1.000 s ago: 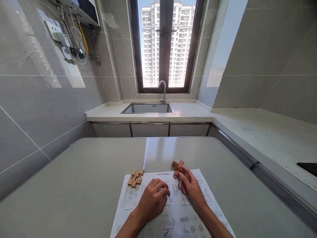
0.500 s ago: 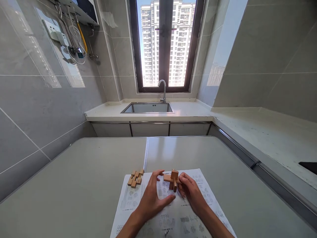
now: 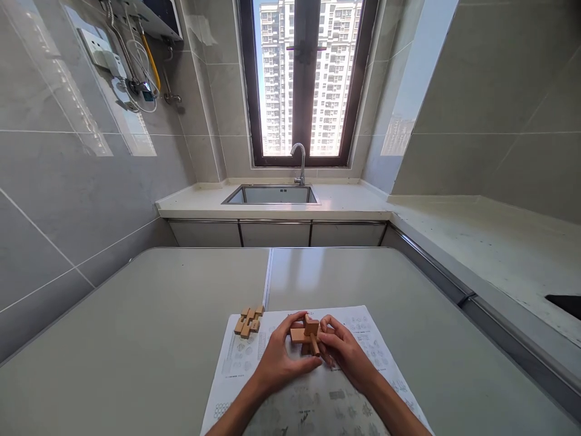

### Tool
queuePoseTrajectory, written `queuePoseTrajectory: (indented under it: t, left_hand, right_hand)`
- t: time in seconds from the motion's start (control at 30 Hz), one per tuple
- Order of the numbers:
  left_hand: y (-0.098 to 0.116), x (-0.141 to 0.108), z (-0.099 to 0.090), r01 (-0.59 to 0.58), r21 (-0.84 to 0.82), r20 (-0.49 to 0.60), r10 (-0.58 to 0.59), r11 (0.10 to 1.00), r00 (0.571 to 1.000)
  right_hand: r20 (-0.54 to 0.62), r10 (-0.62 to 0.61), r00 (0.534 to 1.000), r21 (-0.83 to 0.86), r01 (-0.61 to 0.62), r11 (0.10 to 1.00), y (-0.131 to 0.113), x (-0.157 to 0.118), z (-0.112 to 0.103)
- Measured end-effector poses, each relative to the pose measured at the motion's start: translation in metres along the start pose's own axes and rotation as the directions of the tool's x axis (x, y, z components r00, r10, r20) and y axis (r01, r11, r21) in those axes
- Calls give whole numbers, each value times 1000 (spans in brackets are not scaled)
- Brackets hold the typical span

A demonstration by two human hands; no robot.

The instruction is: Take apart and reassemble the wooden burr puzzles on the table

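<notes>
A partly interlocked wooden burr puzzle (image 3: 310, 330), its bars crossing and sticking out several ways, is held just above a printed sheet (image 3: 240, 363). My left hand (image 3: 282, 356) curves round its left side, with fingertips at the top and the thumb at the bottom. From the right, my right hand (image 3: 347, 348) pinches the puzzle's right end between thumb and fingers, which partly hide that end. Left of my hands, a flat cluster of notched wooden pieces (image 3: 249, 322) lies across the sheet's top left corner.
The sheet rests on a pale table (image 3: 181, 339) with a seam down its middle. Beyond it are a white counter (image 3: 354, 197), a sink (image 3: 233, 197) and a faucet (image 3: 302, 163) beneath a window. Another counter (image 3: 490, 236) runs along the right.
My left hand has closed in round the wooden puzzle from an open pose. The puzzle and right hand have shifted slightly left, and the puzzle has turned a little.
</notes>
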State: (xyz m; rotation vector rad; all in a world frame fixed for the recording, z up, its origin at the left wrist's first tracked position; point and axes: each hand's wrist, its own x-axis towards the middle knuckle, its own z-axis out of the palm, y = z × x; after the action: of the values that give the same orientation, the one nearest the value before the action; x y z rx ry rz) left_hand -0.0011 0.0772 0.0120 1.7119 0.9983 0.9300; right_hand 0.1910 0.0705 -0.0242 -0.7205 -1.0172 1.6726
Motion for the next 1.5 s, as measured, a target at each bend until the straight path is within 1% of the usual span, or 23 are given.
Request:
queuePoseTrajectory:
  t: [0.17, 0.33, 0.5, 0.67, 0.8, 0.93, 1.0, 1.03, 1.13, 1.23, 1.3, 1.37, 1.43, 1.5]
  left_hand:
    - [7, 0, 3, -41, 104, -28, 44, 994, 999]
    - [4, 1, 3, -68, 153, -36, 74, 986, 997]
    - [1, -1, 4, -111, 156, -43, 119, 982, 992]
    - [0, -2, 5, -149, 185, -73, 165, 971, 984]
    - [0, -3, 6, -170, 187, -67, 185, 968, 980]
    - [0, -5, 8, -213, 188, -75, 231, 959, 970]
    - [-2, -5, 9, -252, 198, -74, 271, 947, 960]
    - [-3, -6, 10, -271, 208, -73, 292, 940, 954]
    - [-6, -6, 11, -300, 255, -100, 333, 919, 937]
    - [-8, -7, 13, -280, 284, -134, 327, 917, 936]
    - [-9, -7, 15, -260, 257, -134, 301, 931, 944]
    - [-8, -7, 17, -247, 205, -124, 275, 947, 953]
    - [-7, -6, 19, -237, 165, -107, 256, 957, 961]
    - [-6, -5, 18, -225, 159, -82, 240, 961, 967]
  right_hand:
    - [-26, -29, 999, -25, 28, 999, 1, 1, -1]
    - [-56, -29, 998, 4, 29, 1000, 3, 2, -1]
    - [-33, 27, 999, 36, -26, 999, 4, 1, -2]
    - [30, 29, 999, 14, -30, 999, 7, 2, -5]
    - [72, 34, 997, 10, -35, 999, 6, 1, -6]
    - [58, 43, 997, 11, -44, 999, 5, -3, -5]
    - [20, 43, 999, -28, -42, 999, 5, -5, -4]
    - [-10, 30, 1000, -75, -30, 997, 4, -5, -3]
    - [-120, -70, 990, -277, 35, 960, 1, -6, -5]
    - [-196, -148, 969, -389, 62, 919, -1, -6, -9]
    - [-181, -170, 969, -419, 80, 904, -3, -6, -10]
    - [-132, -180, 975, -435, 106, 894, -4, -6, -11]
    - [-101, -176, 979, -424, 118, 898, -6, -6, -10]
    - [-97, -171, 980, -410, 117, 904, -6, -7, -9]
